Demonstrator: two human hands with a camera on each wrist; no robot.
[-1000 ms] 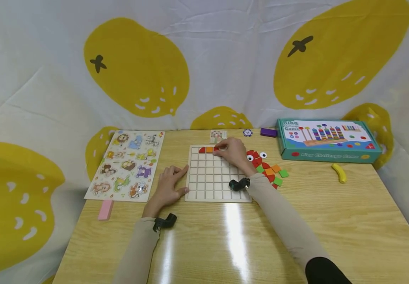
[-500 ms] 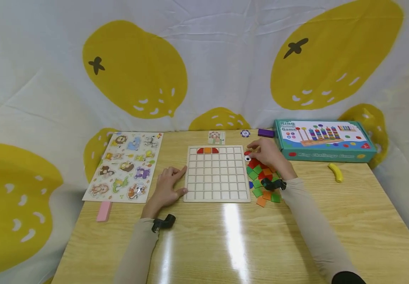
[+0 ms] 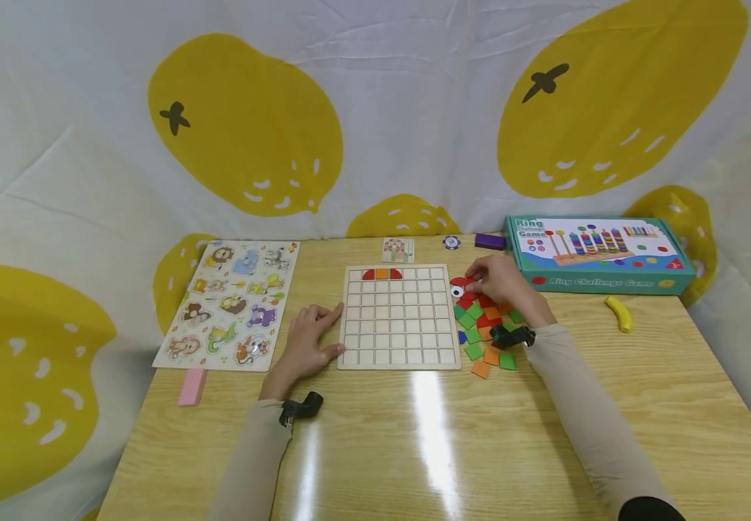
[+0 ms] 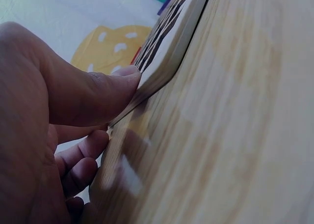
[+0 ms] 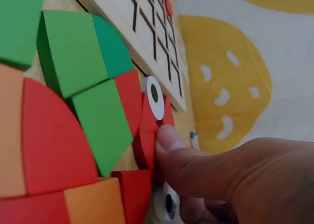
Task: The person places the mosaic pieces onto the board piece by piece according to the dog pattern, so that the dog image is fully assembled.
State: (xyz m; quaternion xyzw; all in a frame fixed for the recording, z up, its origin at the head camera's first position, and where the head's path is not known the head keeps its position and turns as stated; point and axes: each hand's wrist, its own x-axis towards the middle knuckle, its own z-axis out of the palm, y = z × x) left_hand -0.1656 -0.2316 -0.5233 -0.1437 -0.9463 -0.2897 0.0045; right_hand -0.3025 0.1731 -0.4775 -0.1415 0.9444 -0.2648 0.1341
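Note:
A wooden grid board (image 3: pixel 399 325) lies flat, with an orange square (image 3: pixel 382 274) between two red curved pieces in its top row. At its left side, my left hand (image 3: pixel 307 344) rests with thumb and index fingertip on the edge; the thumb (image 4: pixel 98 94) presses the rim up close. My right hand (image 3: pixel 506 282) reaches into the loose coloured pieces right of the board. Its thumb (image 5: pixel 184 160) touches red pieces (image 5: pixel 143 148) beside a white eye piece (image 5: pixel 154 97). Another eye piece (image 5: pixel 169 204) sits under the hand. The index fingertip is hidden, so a grip is unclear.
Green squares (image 3: pixel 474 352) and orange ones spread beside the board. A picture card (image 3: pixel 398 250), poker chip (image 3: pixel 451 243), purple block (image 3: pixel 490 241) and game box (image 3: pixel 600 253) line the back. An animal puzzle (image 3: pixel 228 307), pink block (image 3: pixel 192 387) and toy banana (image 3: pixel 619 314) lie farther out.
My right hand has left the board's top row, where a second red piece now sits beside the orange square, and moved right to the loose pieces. My left hand has stayed put.

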